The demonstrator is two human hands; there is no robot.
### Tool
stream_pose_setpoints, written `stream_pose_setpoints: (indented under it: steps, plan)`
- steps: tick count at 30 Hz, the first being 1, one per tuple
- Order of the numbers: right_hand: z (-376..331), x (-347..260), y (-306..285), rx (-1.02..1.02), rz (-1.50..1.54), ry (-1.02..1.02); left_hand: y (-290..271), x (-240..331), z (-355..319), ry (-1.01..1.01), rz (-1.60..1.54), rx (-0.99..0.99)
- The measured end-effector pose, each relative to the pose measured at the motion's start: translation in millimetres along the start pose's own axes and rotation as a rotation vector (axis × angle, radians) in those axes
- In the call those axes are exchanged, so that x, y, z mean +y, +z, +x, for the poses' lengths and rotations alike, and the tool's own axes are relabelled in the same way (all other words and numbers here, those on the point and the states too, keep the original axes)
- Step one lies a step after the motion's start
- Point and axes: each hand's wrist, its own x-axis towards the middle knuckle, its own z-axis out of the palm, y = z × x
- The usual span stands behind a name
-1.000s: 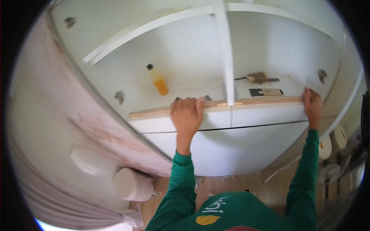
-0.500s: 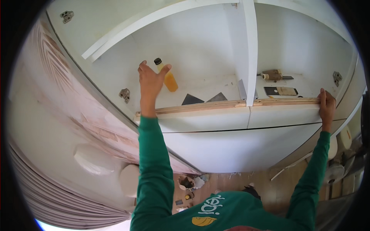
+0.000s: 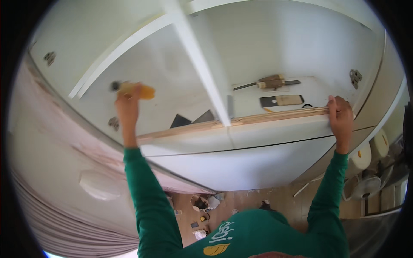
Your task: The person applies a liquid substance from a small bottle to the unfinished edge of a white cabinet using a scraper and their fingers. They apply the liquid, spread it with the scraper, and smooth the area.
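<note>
Head view: bottle (image 3: 147,92) in left hand (image 3: 127,103); shirt (image 3: 254,230) lettered white.

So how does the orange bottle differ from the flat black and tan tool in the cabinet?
The bottle is in the left hand, while the flat tool lies on the cabinet floor. The bottle looks yellow-orange with a dark cap; the flat tool is black and tan. Both are longer than wide.

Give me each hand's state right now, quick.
Left hand: closed, holding the bottle.
Right hand: on the wooden edge; whether it grips can't be told.
</note>
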Motion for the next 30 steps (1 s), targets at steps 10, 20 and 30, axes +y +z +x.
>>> stream_pose_setpoints:
  steps: [10,20,30]
  plan:
    - [-2.5,-2.2,2.6,0.05,-0.033,-0.017,-136.0,162.5,-220.4,-0.297,-0.674,0.367]
    - [-0.6,-4.8,5.1,0.07,-0.022,0.015,-55.9,179.9,-395.5,-1.084,-1.252,-0.143]
    - [-6.3,-40.8,17.3,0.307,0.083,0.048,-69.8,152.2,-390.7,-1.109,-1.446,-0.393]
